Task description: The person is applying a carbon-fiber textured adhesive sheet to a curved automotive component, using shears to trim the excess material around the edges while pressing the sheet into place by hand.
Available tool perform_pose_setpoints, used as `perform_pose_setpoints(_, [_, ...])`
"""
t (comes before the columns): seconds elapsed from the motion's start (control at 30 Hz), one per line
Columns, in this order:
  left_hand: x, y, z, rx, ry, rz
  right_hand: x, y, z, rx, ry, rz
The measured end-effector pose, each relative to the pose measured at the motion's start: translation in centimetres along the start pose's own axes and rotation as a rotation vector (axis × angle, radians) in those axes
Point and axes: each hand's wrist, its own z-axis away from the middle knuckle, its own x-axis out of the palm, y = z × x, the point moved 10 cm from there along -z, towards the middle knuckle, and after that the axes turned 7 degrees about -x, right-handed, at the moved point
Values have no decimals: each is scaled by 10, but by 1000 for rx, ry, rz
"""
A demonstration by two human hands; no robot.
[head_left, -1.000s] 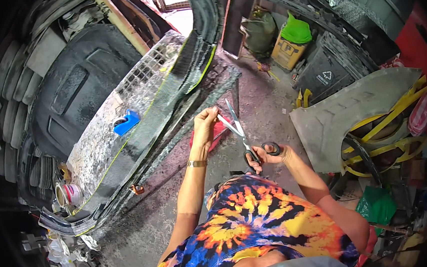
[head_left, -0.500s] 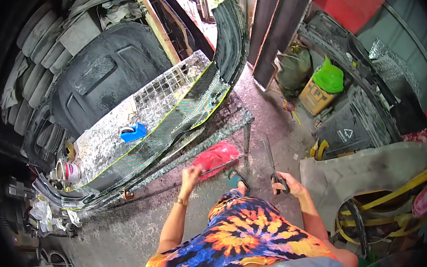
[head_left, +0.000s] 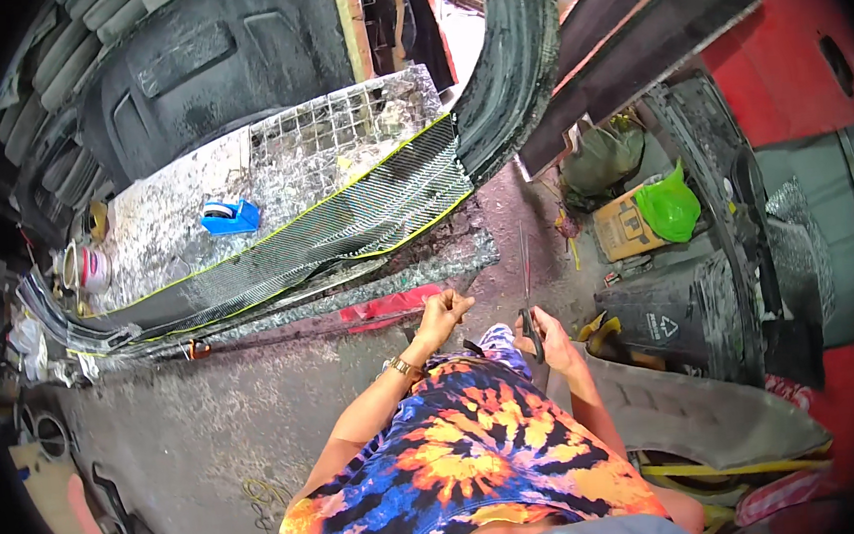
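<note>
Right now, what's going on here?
A person stands by a worktable, right hand holding scissors, blades pointing away from the body. The left hand is curled; whether it holds anything is unclear. A long carbon-weave panel lies along the worktable's near edge, with a blue tape dispenser behind it.

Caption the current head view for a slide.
Right hand holding scissors, left hand nearby, before a long woven-patterned strip along a worktable.

Dressed in a tie-dyed top (head_left: pixel 486 438) (orange-and-yellow burst over deep blue and black), wearing a gold-toned, metal-banded wristwatch (head_left: pixel 402 366) on the left wrist (head_left: pixel 419 351)
</note>
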Motion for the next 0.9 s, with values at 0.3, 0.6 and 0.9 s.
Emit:
perform_pose_setpoints(0.3, [-11, 26, -13, -209, 280, 300, -42, -19, -116, -31, -181, 31])
perform_pose_setpoints(0.6, [-2, 48, -19, -168, 660, 704, -71, -51, -196, -45, -526, 76])
perform_pose_setpoints(0.9, [5, 52, -25, -88, 675, 602, -15, -245, -275, -475, -408, 631])
